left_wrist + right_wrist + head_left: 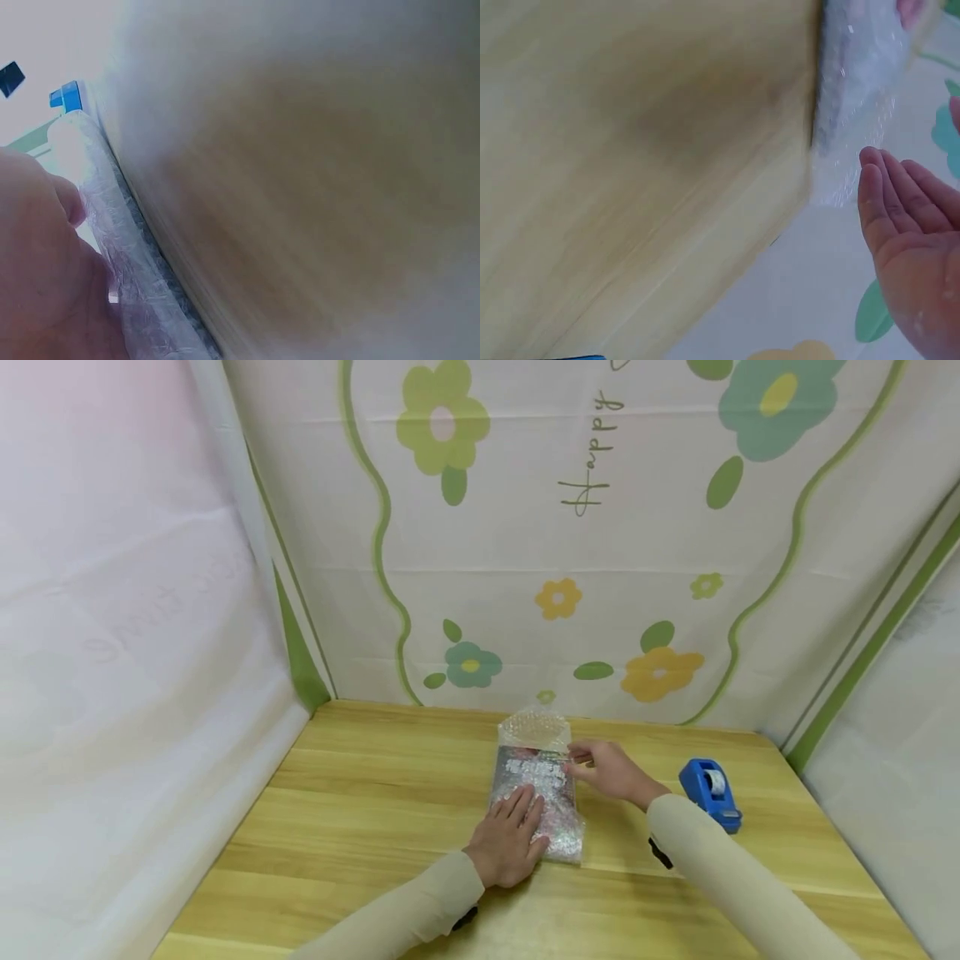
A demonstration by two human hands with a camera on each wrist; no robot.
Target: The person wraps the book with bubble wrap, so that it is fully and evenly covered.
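A clear bubble-wrap bag (536, 729) lies on the wooden table, its flat end pointing to the far edge. Inside it sits a flat rectangular item (517, 777) with a dark cover and white lettering, perhaps a book. My left hand (504, 847) rests on the near left part of the bag, fingers extended and spread. Beside the bag's upper right edge is my right hand (611, 772), its fingers nearly straight. In the right wrist view those fingers (911, 191) are close to the bubble wrap (859, 82); whether they touch it I cannot tell.
A blue tape dispenser (699, 783) with a roll of tape stands on the table (360, 793) to the right, by the right forearm. White cloth printed with flowers (562, 552) hangs behind the table and along both sides.
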